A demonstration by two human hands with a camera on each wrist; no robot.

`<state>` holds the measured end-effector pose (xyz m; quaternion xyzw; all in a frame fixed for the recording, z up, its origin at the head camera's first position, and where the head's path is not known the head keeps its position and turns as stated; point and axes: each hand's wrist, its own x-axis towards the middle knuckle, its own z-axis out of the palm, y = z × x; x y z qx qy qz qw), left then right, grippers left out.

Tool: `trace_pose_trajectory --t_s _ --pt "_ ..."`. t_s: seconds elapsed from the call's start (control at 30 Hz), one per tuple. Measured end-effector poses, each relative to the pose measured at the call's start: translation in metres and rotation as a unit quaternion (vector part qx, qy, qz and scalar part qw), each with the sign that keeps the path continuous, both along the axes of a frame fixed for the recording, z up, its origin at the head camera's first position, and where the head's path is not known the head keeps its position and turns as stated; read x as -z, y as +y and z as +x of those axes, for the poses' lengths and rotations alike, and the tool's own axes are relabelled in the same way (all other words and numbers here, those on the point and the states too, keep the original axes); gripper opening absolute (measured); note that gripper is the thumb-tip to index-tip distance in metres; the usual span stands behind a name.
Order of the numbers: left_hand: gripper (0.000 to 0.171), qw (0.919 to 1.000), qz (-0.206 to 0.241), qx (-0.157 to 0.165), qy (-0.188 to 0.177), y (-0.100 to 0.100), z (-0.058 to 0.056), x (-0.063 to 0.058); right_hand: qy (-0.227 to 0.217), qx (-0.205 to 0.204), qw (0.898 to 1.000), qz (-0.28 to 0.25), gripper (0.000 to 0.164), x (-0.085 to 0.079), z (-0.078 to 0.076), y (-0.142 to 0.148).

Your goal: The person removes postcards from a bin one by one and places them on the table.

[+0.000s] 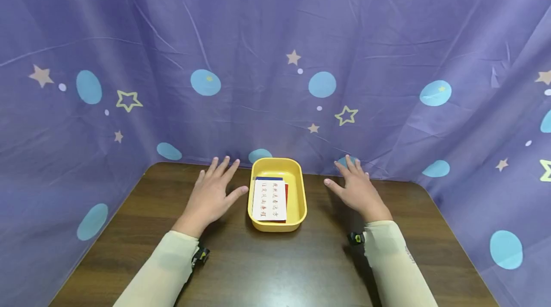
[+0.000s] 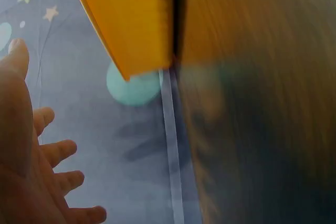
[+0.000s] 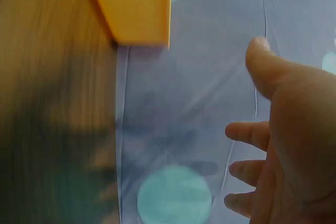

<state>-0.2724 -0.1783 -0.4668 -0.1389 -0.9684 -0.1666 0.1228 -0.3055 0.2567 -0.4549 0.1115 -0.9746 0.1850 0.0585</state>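
Note:
A yellow rectangular tray [image 1: 297, 202] with raised walls stands on the dark wooden table. Inside it, toward its left side, lies a white card [image 1: 269, 200] bearing two columns of handwritten-looking characters. A blue edge [image 1: 269, 178] shows behind the card's far end, and a red edge [image 1: 286, 195] along its right; most of both is hidden. My left hand [image 1: 212, 199] is left of the tray with fingers spread, the thumb tip close to the rim. Farther off on the right, my right hand [image 1: 358, 191] also has its fingers spread. Both hands hold nothing.
The wooden table [image 1: 267, 268] ends at a purple curtain [image 1: 258, 58] printed with stars and blue ovals, which surrounds it at the back and sides. A small dark device is worn at each wrist, over pale sleeves [image 1: 161, 268].

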Motion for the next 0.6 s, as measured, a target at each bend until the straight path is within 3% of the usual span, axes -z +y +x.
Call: trace_pose_trajectory --t_s 0.17,0.27,0.4,0.47,0.6 --pt "0.090 0.9929 0.097 0.016 -0.067 0.021 -0.007 0.005 0.011 -0.026 0.999 -0.023 0.081 -0.002 0.002 -0.028" --pt "0.088 0.9782 0.173 0.020 -0.114 0.029 -0.012 0.009 0.013 -0.036 0.998 -0.045 0.071 -0.007 0.001 -0.048" --pt "0.079 0.9535 0.263 0.007 -0.147 0.037 -0.018 0.020 0.009 -0.050 0.995 -0.084 0.060 -0.019 -0.003 -0.077" --pt "0.073 0.9323 0.319 -0.002 -0.170 0.040 -0.019 0.028 0.003 -0.064 0.992 -0.105 0.054 -0.026 -0.005 -0.089" --pt "0.057 0.8688 0.439 -0.011 -0.228 0.046 -0.020 0.036 -0.077 -0.093 0.984 -0.132 0.049 -0.036 -0.012 -0.112"
